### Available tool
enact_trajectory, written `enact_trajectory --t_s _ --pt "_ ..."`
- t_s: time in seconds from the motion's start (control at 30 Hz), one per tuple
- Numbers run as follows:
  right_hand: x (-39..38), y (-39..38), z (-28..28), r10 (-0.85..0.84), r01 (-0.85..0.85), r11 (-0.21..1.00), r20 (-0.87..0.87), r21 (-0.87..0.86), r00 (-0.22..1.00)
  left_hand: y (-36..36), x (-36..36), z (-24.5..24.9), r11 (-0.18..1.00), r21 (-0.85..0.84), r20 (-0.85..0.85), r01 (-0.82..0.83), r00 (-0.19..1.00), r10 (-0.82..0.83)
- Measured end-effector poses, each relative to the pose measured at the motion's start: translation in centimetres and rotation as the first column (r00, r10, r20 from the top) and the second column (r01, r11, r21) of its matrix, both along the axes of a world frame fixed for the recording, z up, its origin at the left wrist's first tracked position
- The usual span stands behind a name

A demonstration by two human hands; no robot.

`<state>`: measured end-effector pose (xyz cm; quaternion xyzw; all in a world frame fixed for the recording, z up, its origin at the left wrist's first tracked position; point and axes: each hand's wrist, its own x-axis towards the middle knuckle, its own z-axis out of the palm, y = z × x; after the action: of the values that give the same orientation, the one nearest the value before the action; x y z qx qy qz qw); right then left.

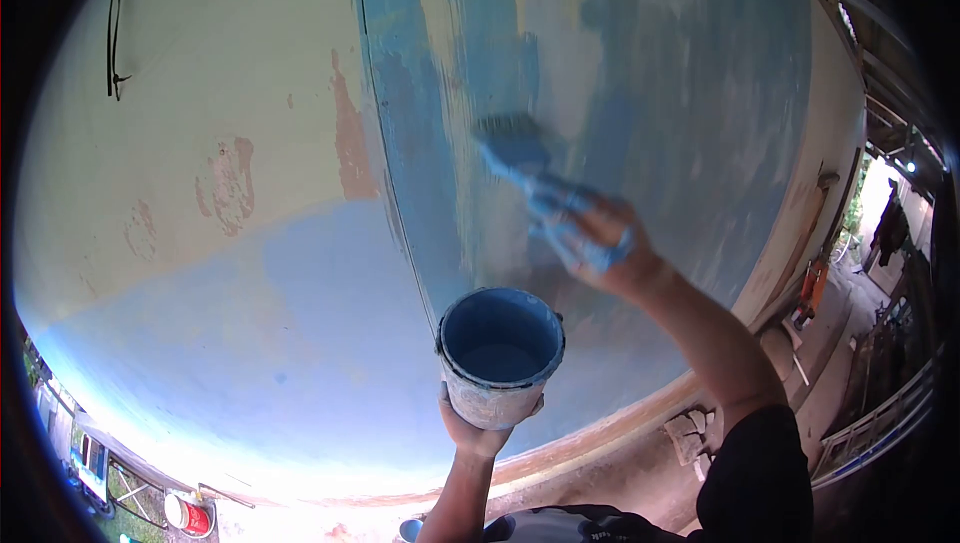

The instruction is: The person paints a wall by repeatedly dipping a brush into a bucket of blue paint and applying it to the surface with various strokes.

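Note:
My right hand point(590, 233), smeared with blue paint, is closed round the handle of a wide paintbrush point(515, 151). The bristles point up and left, over the blue-streaked part of the wall point(680, 113); hand and brush are a little blurred. My left hand point(480, 433) supports a paint bucket point(495, 398) from below, its fingers round the lower sides. Blue paint point(500, 358) lies inside the bucket, and its outside is splattered. A dark vertical line divides the streaked part from the pale, patchy wall point(230, 93) on the left.
A black cord point(115, 33) hangs at the upper left. Down at the lower left stands a red and white bucket point(188, 515). Broken blocks point(690, 433) lie by the wall's foot, and a ladder point(880, 423) lies at the right. Another blue container point(411, 530) shows beside my left forearm.

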<state>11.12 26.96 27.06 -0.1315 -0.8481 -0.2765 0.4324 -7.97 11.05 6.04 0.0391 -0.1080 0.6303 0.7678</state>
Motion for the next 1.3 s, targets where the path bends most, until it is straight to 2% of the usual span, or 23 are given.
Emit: enact_trajectory --t_s 0.03,0.1,0.17,0.23,0.33,0.37,0.4,0.47,0.53,0.57,0.67,0.73,0.87,0.93,0.97,1.03,1.07,1.1,1.13,1.17,1.2,1.27,1.3 --pt "0.2 -0.1 -2.6 0.0 -0.001 0.999 0.039 0.034 0.999 0.0 -0.1 -0.5 1.0 -0.005 -0.001 0.003 1.0 -0.003" --pt "0.5 -1.0 -7.0 0.061 -0.053 0.988 0.051 -0.145 0.997 0.2 -0.4 -1.7 0.993 -0.109 0.078 0.052 0.996 -0.044" --pt "1.3 -2.1 -8.1 0.086 -0.063 0.977 0.109 -0.203 0.99 -0.2 -0.3 -1.1 0.989 -0.135 0.062 0.068 0.996 -0.06" --pt "1.5 -3.2 -7.2 0.121 -0.071 0.943 0.136 -0.324 0.983 -0.2 -1.0 -3.0 0.991 -0.131 -0.074 0.042 0.996 -0.052" --pt "1.6 -2.4 -4.2 0.112 -0.083 0.964 0.103 -0.251 0.988 -0.5 -1.2 -5.4 0.98 -0.192 -0.152 -0.052 0.988 0.022" --pt "1.3 -2.4 -2.6 0.1 -0.091 0.984 0.049 -0.156 0.994 -0.8 -1.2 -5.1 0.979 -0.196 -0.157 -0.054 0.987 0.022" --pt "1.1 -1.7 -1.7 0.1 -0.091 0.983 0.044 -0.16 0.994 -1.1 -1.0 -4.6 0.988 -0.157 -0.114 -0.011 0.993 -0.007" --pt "0.6 -0.8 -0.7 0.093 -0.113 0.979 -0.122 -0.169 0.988 -1.3 -0.9 -4.0 0.992 -0.12 -0.077 0.035 0.996 -0.044" --pt "0.2 0.1 -1.2 0.086 -0.142 0.953 -0.211 -0.267 0.974 -1.1 -0.8 -2.4 0.982 -0.173 0.117 0.071 0.992 -0.051" --pt "0.0 0.5 -2.1 0.077 -0.182 0.92 -0.294 -0.347 0.953 -1.3 -0.9 -2.8 0.982 -0.173 0.115 0.076 0.992 -0.056" --pt "-0.6 -1.4 -6.9 0.03 -0.146 0.935 -0.34 -0.322 0.94 -2.0 -1.4 -3.6 0.974 -0.227 0.033 -0.008 0.999 0.016" --pt "-0.9 -3.7 -11.4 0.028 -0.241 0.831 -0.394 -0.502 0.919 -2.7 -1.6 -3.7 0.943 -0.296 -0.14 -0.15 0.984 0.113" --pt "1.4 -5.9 -15.7 -0.019 -0.086 0.895 -0.229 -0.438 0.973 -2.9 -1.8 -4.8 0.938 -0.317 -0.094 -0.139 0.989 0.115" --pt "3.1 -6.3 -15.5 0.0 -0.076 0.782 -0.123 -0.618 0.992 -2.4 -1.9 -6.3 0.913 -0.368 -0.077 -0.176 0.984 0.158" --pt "3.8 -6.2 -13.9 0.002 -0.107 0.754 -0.161 -0.648 0.987 -2.3 -1.8 -6.1 0.913 -0.373 -0.075 -0.164 0.986 0.146" --pt "4.2 -5.4 -10.9 -0.008 -0.122 0.797 -0.212 -0.591 0.977 -2.1 -1.8 -7.6 0.923 -0.302 -0.246 -0.238 0.955 0.165" --pt "4.2 -4.8 -9.5 0.005 -0.148 0.837 -0.265 -0.526 0.964 -2.3 -1.6 -6.6 0.925 -0.307 -0.237 -0.226 0.959 0.155" --pt "4.1 -4.0 -9.0 -0.002 -0.136 0.84 -0.255 -0.525 0.967 -2.5 -1.4 -4.6 0.951 -0.269 -0.131 -0.151 0.984 0.119" --pt "3.8 -2.9 -8.7 -0.002 -0.195 0.842 -0.363 -0.503 0.932 -2.4 -1.3 -3.5 0.972 -0.222 -0.026 -0.08 0.997 0.076" --pt "3.6 -2.2 -9.0 -0.001 -0.251 0.843 -0.468 -0.475 0.884 -2.1 -1.4 -3.5 0.966 -0.247 -0.071 -0.07 0.996 0.054" --pt "3.6 -1.5 -8.1 -0.012 -0.241 0.843 -0.465 -0.48 0.885 -1.6 -1.2 -1.5 0.966 -0.252 -0.068 -0.06 0.997 0.044" --pt "2.8 -1.3 -11.3 -0.073 -0.202 0.852 -0.491 -0.484 0.868 -1.0 -1.5 -2.3 0.97 -0.241 -0.11 -0.03 0.994 0.004" --pt "2.4 -2.4 -11.8 -0.113 -0.094 0.889 -0.411 -0.449 0.904 -0.7 -1.5 -2.5 0.981 -0.191 -0.123 -0.015 0.992 -0.009"
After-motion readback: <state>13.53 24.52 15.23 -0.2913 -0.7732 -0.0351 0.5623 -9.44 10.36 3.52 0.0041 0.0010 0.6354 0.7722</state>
